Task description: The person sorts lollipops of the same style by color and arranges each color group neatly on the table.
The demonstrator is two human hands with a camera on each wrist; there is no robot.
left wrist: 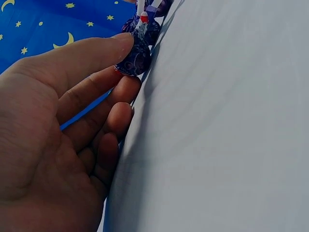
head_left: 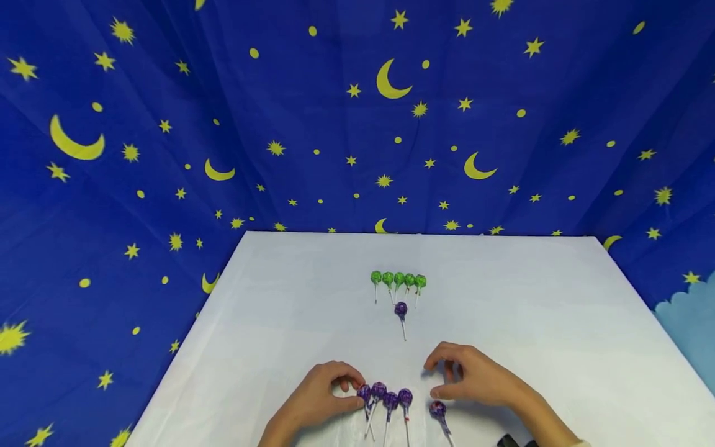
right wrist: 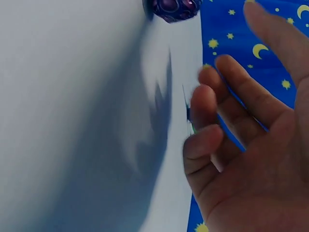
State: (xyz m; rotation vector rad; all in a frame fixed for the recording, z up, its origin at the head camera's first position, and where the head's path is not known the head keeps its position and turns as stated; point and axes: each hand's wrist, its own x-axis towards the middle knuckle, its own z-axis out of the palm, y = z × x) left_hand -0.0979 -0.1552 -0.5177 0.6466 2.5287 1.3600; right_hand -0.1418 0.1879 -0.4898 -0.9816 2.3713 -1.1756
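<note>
Near the front of the white table, my left hand (head_left: 318,397) pinches the leftmost purple lollipop (head_left: 364,393) by its wrapped head. In the left wrist view, the thumb lies on that purple head (left wrist: 136,62) with the fingertips against its other side. More purple lollipops (head_left: 391,400) lie right beside it in an uneven row, sticks toward me. My right hand (head_left: 477,375) hovers with fingers loosely bent and nothing in it. Just below its thumb lies a separate purple lollipop (head_left: 438,410), whose head also shows at the top of the right wrist view.
Farther back on the white table (head_left: 519,298), several green lollipops (head_left: 399,279) form a side-by-side row. One purple lollipop (head_left: 401,309) lies just in front of them. A black object (head_left: 507,441) shows at the bottom edge. Blue star-patterned cloth (head_left: 335,124) hangs behind the table.
</note>
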